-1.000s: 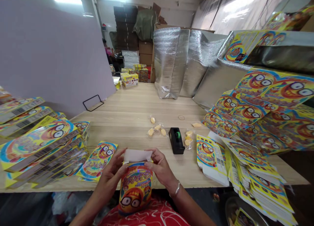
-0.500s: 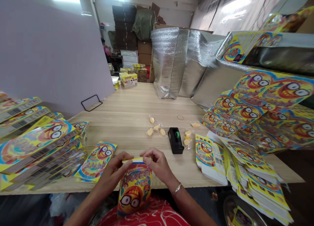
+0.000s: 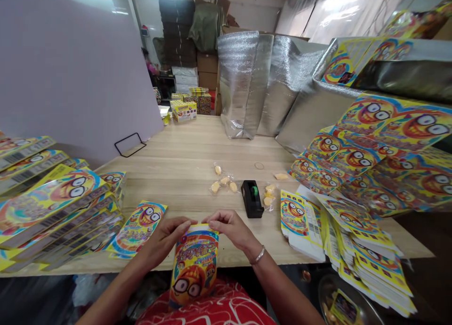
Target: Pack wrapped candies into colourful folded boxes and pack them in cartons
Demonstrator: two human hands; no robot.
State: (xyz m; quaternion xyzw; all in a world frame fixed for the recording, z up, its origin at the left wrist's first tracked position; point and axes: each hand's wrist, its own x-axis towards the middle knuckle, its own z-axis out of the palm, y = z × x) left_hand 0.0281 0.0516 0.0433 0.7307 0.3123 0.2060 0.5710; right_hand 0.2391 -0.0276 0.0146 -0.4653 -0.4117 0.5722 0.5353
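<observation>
A colourful printed box (image 3: 195,266) with a cartoon face in glasses stands upright at the table's front edge, against my red patterned clothing. My left hand (image 3: 168,235) pinches the left corner of its top edge between thumb and fingers. At the right corner of that edge, my right hand (image 3: 229,227) has thumb and fingers closed on the box. A bracelet (image 3: 259,255) circles my right wrist. Left of my hands lie flat printed boxes (image 3: 137,228). A black tape dispenser (image 3: 252,199) sits beyond my right hand.
Wrapped yellow pieces (image 3: 224,180) lie mid-table, with others (image 3: 270,194) beside the dispenser. Box piles stand at left (image 3: 52,207) and flat cartons at right (image 3: 367,249). A wire stand (image 3: 130,145) and silver foil bags (image 3: 238,85) are farther back. A person is partly visible behind.
Both hands have shifted slightly along the box's top edge, and its top strip looks folded lower or flatter. The whole view has moved a little.
</observation>
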